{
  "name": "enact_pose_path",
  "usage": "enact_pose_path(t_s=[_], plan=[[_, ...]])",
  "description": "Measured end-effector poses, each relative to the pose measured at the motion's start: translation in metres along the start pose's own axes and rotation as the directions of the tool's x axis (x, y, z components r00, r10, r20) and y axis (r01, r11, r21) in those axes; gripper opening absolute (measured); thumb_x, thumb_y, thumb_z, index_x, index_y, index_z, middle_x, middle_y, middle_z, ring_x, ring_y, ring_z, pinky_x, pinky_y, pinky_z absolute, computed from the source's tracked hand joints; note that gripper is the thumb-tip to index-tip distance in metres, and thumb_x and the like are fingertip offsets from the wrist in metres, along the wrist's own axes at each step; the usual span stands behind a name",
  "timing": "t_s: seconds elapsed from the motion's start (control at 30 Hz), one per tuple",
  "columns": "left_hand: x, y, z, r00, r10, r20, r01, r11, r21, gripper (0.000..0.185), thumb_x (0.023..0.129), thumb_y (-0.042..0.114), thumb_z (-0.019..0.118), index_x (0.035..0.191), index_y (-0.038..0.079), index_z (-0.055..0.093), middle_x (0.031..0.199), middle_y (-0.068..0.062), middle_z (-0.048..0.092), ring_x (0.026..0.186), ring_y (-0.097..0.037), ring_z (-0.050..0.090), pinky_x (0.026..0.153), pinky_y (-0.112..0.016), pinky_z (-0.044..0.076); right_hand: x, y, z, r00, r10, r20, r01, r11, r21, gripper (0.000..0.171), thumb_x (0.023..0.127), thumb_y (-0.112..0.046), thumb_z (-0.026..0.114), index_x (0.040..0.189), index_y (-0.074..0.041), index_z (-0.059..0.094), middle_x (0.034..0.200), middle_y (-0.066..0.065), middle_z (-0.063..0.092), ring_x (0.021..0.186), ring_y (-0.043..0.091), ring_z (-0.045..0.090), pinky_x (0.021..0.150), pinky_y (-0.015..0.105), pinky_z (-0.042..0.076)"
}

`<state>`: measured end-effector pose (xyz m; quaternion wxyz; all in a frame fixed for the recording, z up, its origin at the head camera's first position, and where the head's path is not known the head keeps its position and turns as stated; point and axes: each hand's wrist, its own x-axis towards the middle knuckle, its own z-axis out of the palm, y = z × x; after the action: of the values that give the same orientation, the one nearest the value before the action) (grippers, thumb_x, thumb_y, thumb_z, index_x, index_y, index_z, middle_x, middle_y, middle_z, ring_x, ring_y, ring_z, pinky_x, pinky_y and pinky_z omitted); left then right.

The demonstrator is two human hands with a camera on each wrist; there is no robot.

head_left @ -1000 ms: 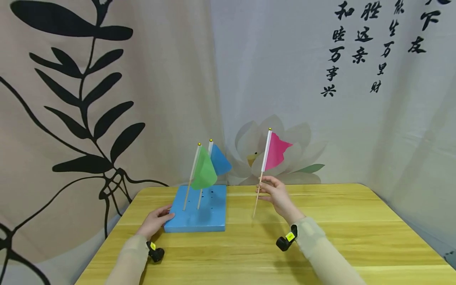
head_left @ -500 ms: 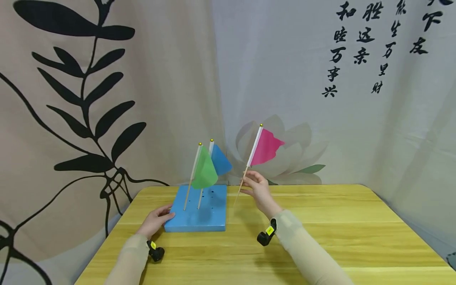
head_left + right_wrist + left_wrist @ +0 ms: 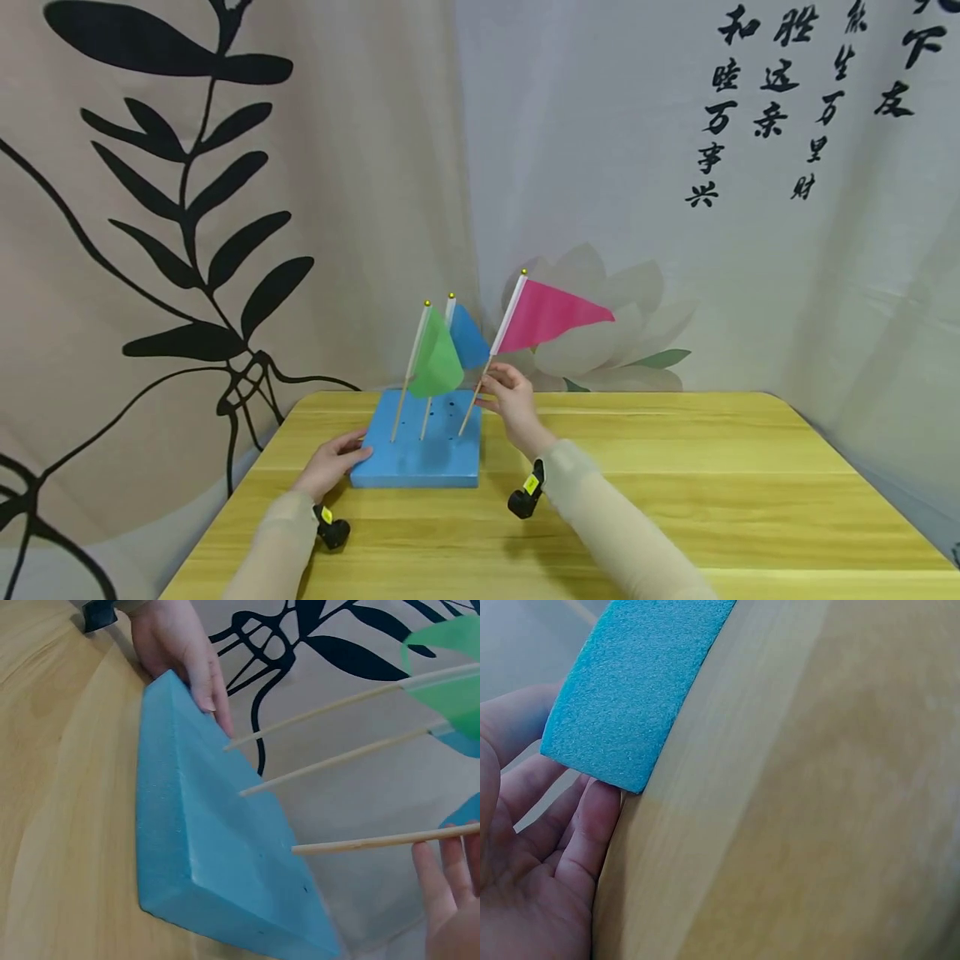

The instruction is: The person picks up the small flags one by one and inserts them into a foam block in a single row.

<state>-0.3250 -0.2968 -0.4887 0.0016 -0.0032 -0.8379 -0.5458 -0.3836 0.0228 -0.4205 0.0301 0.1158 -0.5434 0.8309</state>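
Note:
A blue foam board (image 3: 416, 473) lies flat on the wooden table. My left hand (image 3: 332, 463) holds its left edge, thumb over the top and fingers along the side, as the left wrist view shows. Two small flags stand in the board, a green flag (image 3: 437, 358) and, behind it, a blue flag (image 3: 469, 337). My right hand (image 3: 513, 406) pinches the wooden stick of a pink flag (image 3: 551, 317), tilted to the right at the top. The lower end of its stick (image 3: 360, 844) is over the board's right part; whether it touches the foam I cannot tell.
Small dark holes (image 3: 305, 889) dot the board's top. The wooden table (image 3: 637, 500) spreads out around the board. Behind it hangs a pale curtain (image 3: 375, 167) with printed black leaves and writing. A black camera (image 3: 527, 492) sits on each wrist.
My right hand has carried the pink flag leftward from beside the board to over its right part. The left hand has stayed at the board's left edge.

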Motion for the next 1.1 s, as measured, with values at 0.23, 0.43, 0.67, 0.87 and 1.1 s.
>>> enact_pose_path(t_s=[0.23, 0.43, 0.67, 0.87, 1.1], plan=[[0.000, -0.001, 0.001, 1.000, 0.002, 0.001, -0.002, 1.000, -0.001, 0.063, 0.094, 0.026, 0.066, 0.146, 0.000, 0.042, 0.137, -0.025, 0.046, 0.118, -0.033, 0.048, 0.082, -0.033, 0.045, 0.001, 0.012, 0.008, 1.000, -0.001, -0.018, 0.000, 1.000, -0.017, 0.020, 0.096, 0.001, 0.058, 0.114, 0.008, 0.056, 0.103, 0.018, 0.064, 0.079, 0.019, 0.065, 0.086, 0.057, 0.048], [-0.001, -0.003, 0.003, 1.000, -0.003, 0.006, 0.003, 1.000, -0.013, 0.062, 0.094, 0.026, 0.067, 0.145, -0.001, 0.043, 0.135, -0.024, 0.048, 0.115, -0.032, 0.049, 0.080, -0.033, 0.045, 0.001, 0.022, 0.011, 1.000, 0.001, -0.023, -0.002, 0.999, -0.051, 0.019, 0.096, 0.002, 0.056, 0.114, 0.006, 0.057, 0.111, 0.024, 0.062, 0.089, 0.031, 0.065, 0.080, 0.049, 0.053], [0.000, -0.002, 0.005, 1.000, -0.005, 0.005, 0.005, 1.000, -0.004, 0.062, 0.095, 0.026, 0.066, 0.146, 0.001, 0.042, 0.136, -0.024, 0.047, 0.116, -0.032, 0.049, 0.082, -0.033, 0.044, 0.003, 0.023, 0.014, 1.000, -0.022, 0.002, 0.022, 0.994, -0.112, 0.017, 0.097, -0.001, 0.056, 0.113, 0.004, 0.058, 0.103, 0.014, 0.066, 0.092, 0.035, 0.064, 0.082, 0.051, 0.052], [0.000, 0.001, 0.004, 1.000, -0.004, 0.005, 0.004, 1.000, 0.001, 0.062, 0.094, 0.026, 0.066, 0.146, 0.002, 0.042, 0.136, -0.024, 0.048, 0.115, -0.031, 0.049, 0.081, -0.033, 0.044, 0.002, 0.024, 0.015, 0.999, -0.016, 0.035, 0.022, 0.983, -0.181, 0.021, 0.098, -0.002, 0.055, 0.117, 0.005, 0.057, 0.105, 0.018, 0.065, 0.092, 0.033, 0.065, 0.080, 0.047, 0.054], [-0.003, 0.003, 0.001, 1.000, -0.002, -0.001, 0.002, 1.000, 0.017, 0.063, 0.094, 0.028, 0.066, 0.146, 0.001, 0.042, 0.138, -0.026, 0.045, 0.120, -0.034, 0.047, 0.086, -0.037, 0.044, -0.004, 0.025, 0.017, 0.994, -0.009, 0.111, 0.028, 0.984, -0.173, 0.017, 0.098, 0.004, 0.052, 0.113, 0.012, 0.052, 0.107, 0.033, 0.059, 0.090, 0.031, 0.065, 0.085, 0.053, 0.050]])
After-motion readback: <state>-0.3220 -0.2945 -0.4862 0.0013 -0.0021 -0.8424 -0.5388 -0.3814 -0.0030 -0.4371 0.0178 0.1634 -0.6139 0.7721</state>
